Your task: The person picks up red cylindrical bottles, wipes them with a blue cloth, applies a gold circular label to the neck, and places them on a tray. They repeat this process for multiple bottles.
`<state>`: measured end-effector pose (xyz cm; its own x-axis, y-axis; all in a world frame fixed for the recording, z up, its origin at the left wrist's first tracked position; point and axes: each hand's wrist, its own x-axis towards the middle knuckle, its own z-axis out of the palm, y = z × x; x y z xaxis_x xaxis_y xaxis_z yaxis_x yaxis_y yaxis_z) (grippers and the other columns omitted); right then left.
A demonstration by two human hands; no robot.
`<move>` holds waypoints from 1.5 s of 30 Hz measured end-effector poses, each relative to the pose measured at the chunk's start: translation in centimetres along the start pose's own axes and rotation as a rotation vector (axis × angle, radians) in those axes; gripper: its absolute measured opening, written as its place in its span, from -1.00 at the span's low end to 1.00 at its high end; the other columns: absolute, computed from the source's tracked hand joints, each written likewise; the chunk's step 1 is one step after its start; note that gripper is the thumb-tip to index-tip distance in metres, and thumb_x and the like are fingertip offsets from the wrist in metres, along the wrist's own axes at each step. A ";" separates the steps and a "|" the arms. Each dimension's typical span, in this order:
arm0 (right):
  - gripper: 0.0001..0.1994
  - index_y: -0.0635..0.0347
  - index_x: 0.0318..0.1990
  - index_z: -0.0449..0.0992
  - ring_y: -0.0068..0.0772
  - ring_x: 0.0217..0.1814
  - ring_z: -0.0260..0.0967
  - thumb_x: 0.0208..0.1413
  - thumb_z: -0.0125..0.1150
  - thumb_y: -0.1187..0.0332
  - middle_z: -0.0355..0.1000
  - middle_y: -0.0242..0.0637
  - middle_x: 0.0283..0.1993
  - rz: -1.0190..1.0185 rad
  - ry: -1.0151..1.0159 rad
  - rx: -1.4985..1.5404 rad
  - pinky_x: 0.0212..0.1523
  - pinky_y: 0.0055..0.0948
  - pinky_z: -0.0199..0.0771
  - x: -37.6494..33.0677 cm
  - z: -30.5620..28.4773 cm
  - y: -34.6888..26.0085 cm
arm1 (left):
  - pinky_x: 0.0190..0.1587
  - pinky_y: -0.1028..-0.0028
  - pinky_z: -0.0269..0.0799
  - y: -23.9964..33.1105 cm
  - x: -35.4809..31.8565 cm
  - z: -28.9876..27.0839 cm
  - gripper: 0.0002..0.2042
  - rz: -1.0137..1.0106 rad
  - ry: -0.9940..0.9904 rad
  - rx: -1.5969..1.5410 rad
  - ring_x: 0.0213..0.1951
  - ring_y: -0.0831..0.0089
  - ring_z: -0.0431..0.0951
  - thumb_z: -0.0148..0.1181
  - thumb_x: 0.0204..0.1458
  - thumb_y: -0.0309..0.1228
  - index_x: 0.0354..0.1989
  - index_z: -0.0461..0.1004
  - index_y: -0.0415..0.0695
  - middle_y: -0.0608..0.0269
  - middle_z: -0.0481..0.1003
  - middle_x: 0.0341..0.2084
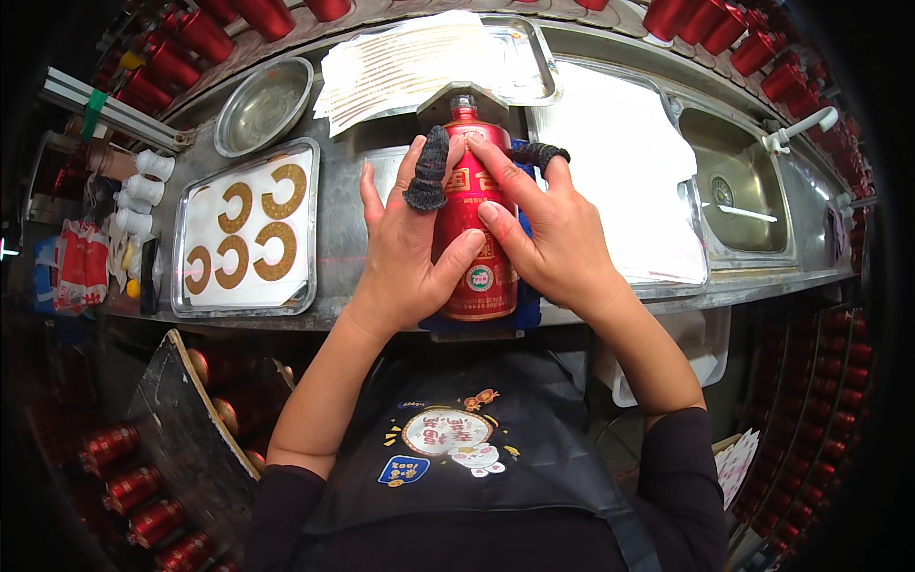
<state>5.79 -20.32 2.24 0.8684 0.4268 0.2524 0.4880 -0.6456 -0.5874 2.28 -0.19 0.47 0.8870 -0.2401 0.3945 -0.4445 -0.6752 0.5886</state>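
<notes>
Seen from the head camera: red bottle (474, 224) lying on a blue pad (522, 310) at the steel counter's (338, 229) near edge, clasped from both sides by left hand (408, 250) and right hand (543, 229), fingers pressed flat against it. Left of it, tray (246, 229) of gold C-shaped labels (274, 250); behind, steel bowl (263, 105); right, sink (743, 191)

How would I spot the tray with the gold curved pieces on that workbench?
Start at the long stainless steel counter in front of the person. To the left of the left hand, which with the right hand holds a red ceramic bottle, lies a rectangular metal tray. Unlike the round steel bowl behind it, it holds a white sheet with five gold C-shaped labels.
</notes>
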 end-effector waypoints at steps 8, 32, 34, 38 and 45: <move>-0.44 -0.37 0.44 0.25 -0.07 -0.40 0.36 0.28 0.11 0.07 0.28 -0.04 -0.30 0.016 0.033 -0.009 -0.31 -0.23 0.47 0.2 0.0 -0.2 | 0.39 -0.28 -0.52 -0.1 0.3 -0.1 -0.27 0.021 0.005 0.006 0.47 0.00 0.06 0.21 0.11 -0.13 0.45 0.13 -0.04 0.10 0.22 0.40; -0.22 0.02 0.50 0.14 -0.85 -0.57 0.06 0.16 0.36 0.17 0.34 -0.26 0.23 0.120 -0.111 0.571 -0.55 -0.72 0.12 -5.3 1.5 2.9 | 0.50 0.16 -0.25 -1.5 -5.1 1.9 -0.11 -0.236 0.032 -0.749 0.51 0.19 -0.06 0.34 0.12 -0.21 0.50 -0.09 -0.22 -0.01 0.00 0.49; -0.22 0.05 0.50 0.13 -0.86 -0.57 0.06 0.17 0.35 0.20 0.32 -0.24 0.28 0.114 -0.112 0.598 -0.55 -0.72 0.12 -5.1 1.6 2.9 | 0.50 0.18 -0.24 -1.6 -4.9 1.7 -0.10 -0.239 0.022 -0.718 0.51 0.19 -0.07 0.35 0.11 -0.20 0.50 -0.10 -0.23 -0.02 0.01 0.49; -0.23 0.09 0.51 0.10 -0.88 -0.56 0.06 0.20 0.32 0.24 0.27 -0.23 0.34 0.085 -0.094 0.646 -0.55 -0.72 0.14 -5.1 1.5 2.7 | 0.50 0.20 -0.22 -1.5 -4.9 1.6 -0.08 -0.253 0.025 -0.725 0.52 0.19 -0.07 0.37 0.09 -0.18 0.50 -0.09 -0.23 -0.04 0.01 0.49; -0.25 0.11 0.52 0.08 -0.89 -0.51 0.08 0.22 0.28 0.28 0.17 -0.17 0.46 0.083 -0.128 0.620 -0.51 -0.72 0.19 -5.2 1.3 2.6 | 0.49 0.21 -0.21 -1.6 -4.9 1.7 -0.03 -0.264 0.003 -0.705 0.51 0.17 -0.07 0.38 0.07 -0.12 0.52 -0.11 -0.21 -0.09 0.02 0.48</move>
<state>2.41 -23.42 -1.56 0.8650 0.4882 0.1157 0.2450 -0.2099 -0.9465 -1.19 0.87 -3.60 0.9754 -0.1292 0.1788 -0.1926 -0.1036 0.9758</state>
